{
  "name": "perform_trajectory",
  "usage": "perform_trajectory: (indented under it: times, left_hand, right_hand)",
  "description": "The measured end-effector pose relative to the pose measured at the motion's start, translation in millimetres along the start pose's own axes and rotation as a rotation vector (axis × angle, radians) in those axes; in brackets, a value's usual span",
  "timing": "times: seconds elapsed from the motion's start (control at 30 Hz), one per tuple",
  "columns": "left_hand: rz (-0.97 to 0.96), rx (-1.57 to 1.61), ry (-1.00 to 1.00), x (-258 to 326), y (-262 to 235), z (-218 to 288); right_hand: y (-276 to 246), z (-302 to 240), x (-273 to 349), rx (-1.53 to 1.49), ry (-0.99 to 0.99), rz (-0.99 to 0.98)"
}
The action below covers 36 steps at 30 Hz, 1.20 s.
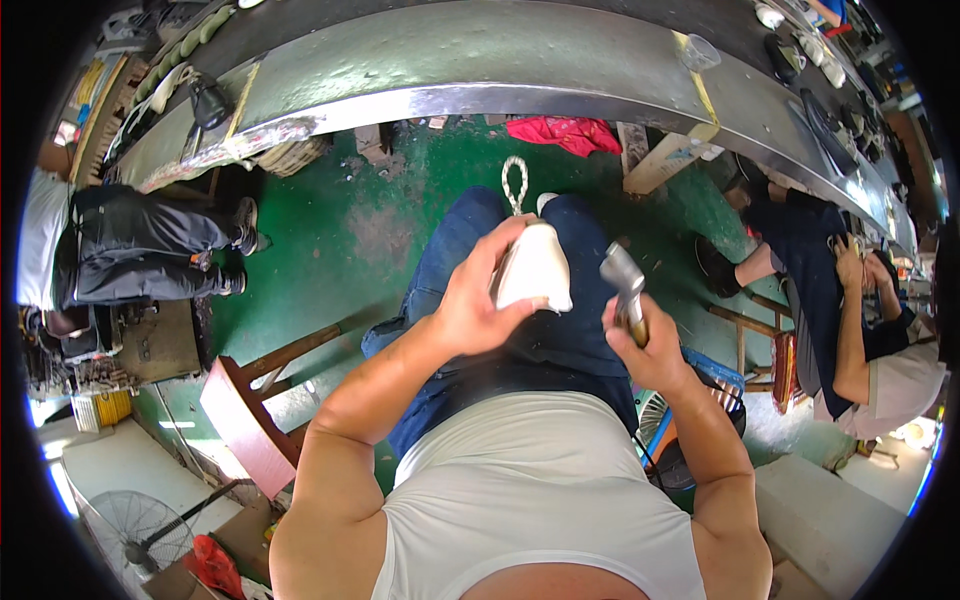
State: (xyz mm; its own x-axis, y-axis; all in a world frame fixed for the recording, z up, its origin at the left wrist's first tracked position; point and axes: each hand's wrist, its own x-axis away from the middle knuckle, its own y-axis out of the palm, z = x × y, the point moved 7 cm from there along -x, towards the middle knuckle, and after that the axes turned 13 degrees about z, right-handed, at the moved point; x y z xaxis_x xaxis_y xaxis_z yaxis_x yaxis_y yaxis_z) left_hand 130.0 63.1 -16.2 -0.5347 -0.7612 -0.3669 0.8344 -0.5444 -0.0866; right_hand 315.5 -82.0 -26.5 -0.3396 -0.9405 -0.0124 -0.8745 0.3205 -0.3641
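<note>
Above my lap, my left hand [487, 287] grips a white shoe [537, 268], its rounded end up and its sole side hidden against my fingers. From its far end sticks out a loop of pale twisted cord [515, 183]. My right hand [651, 343] is closed round the handle of a hammer [621, 270] to the right of the shoe. The hammer's metal head is raised and slightly blurred, apart from the shoe.
A long metal-topped workbench [450, 70] runs across in front, with a black shoe [209, 103] at its left. A wooden stool [255, 420] stands left, a blue fan [690, 410] by my right arm. Seated co-workers flank me; one person's hands [862, 265] are at the right.
</note>
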Motion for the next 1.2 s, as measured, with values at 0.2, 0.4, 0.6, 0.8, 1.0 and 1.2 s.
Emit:
perform_trajectory:
  times: [0.2, 0.4, 0.6, 0.8, 1.0, 1.2]
  left_hand:
    - [-0.128, -0.106, 0.485, 11, 16, 54]
    - [-0.155, -0.042, 0.295, 48, 30, 10]
    - [-0.045, -0.179, 0.181, 74, 39, -9]
    - [-0.056, -0.184, -0.075, 68, 34, -47]
    - [-0.017, 0.09, -0.553, 51, 16, -86]
    - [-0.099, -0.199, -0.651, 53, 19, -136]
  right_hand:
    - [22, -41, -37, -0.311, -0.286, 0.054]
    - [63, 5, -30, -0.285, -0.212, 0.1]
    - [74, 14, -34, -0.259, -0.11, 0.106]
    - [69, 23, -62, -0.141, -0.055, 0.105]
    - [56, 56, -52, -0.06, 0.187, 0.146]
    - [71, 99, -33, 0.128, 0.315, 0.168]
